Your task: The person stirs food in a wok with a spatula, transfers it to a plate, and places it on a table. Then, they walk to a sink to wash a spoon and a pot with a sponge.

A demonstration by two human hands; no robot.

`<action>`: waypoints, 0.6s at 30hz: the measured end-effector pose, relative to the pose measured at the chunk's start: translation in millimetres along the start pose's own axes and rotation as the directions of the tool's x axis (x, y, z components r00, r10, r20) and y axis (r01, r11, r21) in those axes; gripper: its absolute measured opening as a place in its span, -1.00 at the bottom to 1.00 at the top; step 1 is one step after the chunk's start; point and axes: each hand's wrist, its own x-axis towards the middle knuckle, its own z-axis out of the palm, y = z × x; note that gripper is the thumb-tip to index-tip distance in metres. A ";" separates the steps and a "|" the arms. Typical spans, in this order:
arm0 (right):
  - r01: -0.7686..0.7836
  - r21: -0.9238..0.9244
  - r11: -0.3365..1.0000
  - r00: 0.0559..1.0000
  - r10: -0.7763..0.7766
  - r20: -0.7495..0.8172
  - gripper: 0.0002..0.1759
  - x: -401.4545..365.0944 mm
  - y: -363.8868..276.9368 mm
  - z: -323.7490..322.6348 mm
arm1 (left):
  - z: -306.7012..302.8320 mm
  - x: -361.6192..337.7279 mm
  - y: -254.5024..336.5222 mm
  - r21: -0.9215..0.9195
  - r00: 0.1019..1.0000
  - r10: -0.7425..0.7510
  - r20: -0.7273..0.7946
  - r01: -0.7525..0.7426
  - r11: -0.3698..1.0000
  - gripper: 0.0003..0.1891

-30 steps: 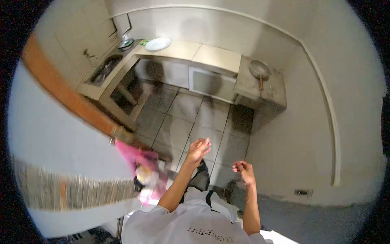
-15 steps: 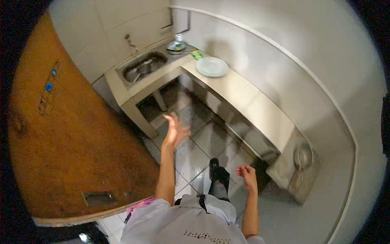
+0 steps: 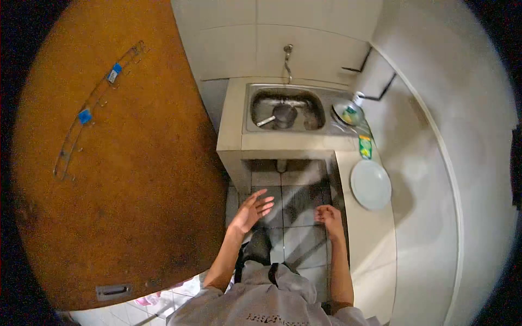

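My left hand (image 3: 252,212) hangs in the air in front of the sink counter, fingers spread, holding nothing. My right hand (image 3: 328,217) is loosely curled beside the inner edge of the side counter, with no object visible in it. Ahead of both hands is a steel sink (image 3: 254,108). Inside it sits a small dark pan (image 3: 285,115) with a light handle. On the drainboard to the right rests a shiny bowl-like dish (image 3: 348,113) with something green and yellow in it. A pale plate (image 3: 371,185) lies on the side counter, nearest to my right hand.
A wooden door (image 3: 136,179) stands at the left, carrying a wire hook rack (image 3: 84,117). A tap (image 3: 287,60) is on the tiled wall over the sink. A green-yellow packet (image 3: 365,146) lies behind the plate. Black brackets (image 3: 385,87) jut from the right wall.
My view has turned right-side counter to sink, so the sink now lies straight ahead. I am closer to it. Both hands have stayed raised and have come nearer to each other.
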 end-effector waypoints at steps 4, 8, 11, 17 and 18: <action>-0.002 0.051 0.999 0.992 -0.005 0.126 -0.70 101.8 -9.9 32.2 | -24.7 87.6 17.0 -0.152 0.997 -0.009 -0.073 -0.002 0.988 -0.54; -0.006 -0.028 1.000 1.000 0.006 -0.008 -0.69 202.4 -32.9 55.4 | -39.8 196.6 52.2 -0.204 0.999 -0.022 -0.038 0.013 0.979 -0.57; 0.108 -0.129 0.986 0.990 -0.118 -0.073 -0.71 294.2 -56.9 60.7 | -39.6 278.1 71.6 -0.304 0.995 -0.090 -0.035 0.075 0.950 -0.60; 0.462 -0.507 0.728 0.837 -0.547 -0.024 -0.64 489.7 -155.9 86.9 | -34.1 419.9 82.2 -0.391 0.954 -0.252 -0.164 0.172 0.904 -0.75; 0.462 -0.530 0.711 0.826 -0.563 -0.036 -0.62 527.9 -162.4 91.9 | -32.6 437.5 82.5 -0.387 0.953 -0.251 -0.169 0.170 0.906 -0.75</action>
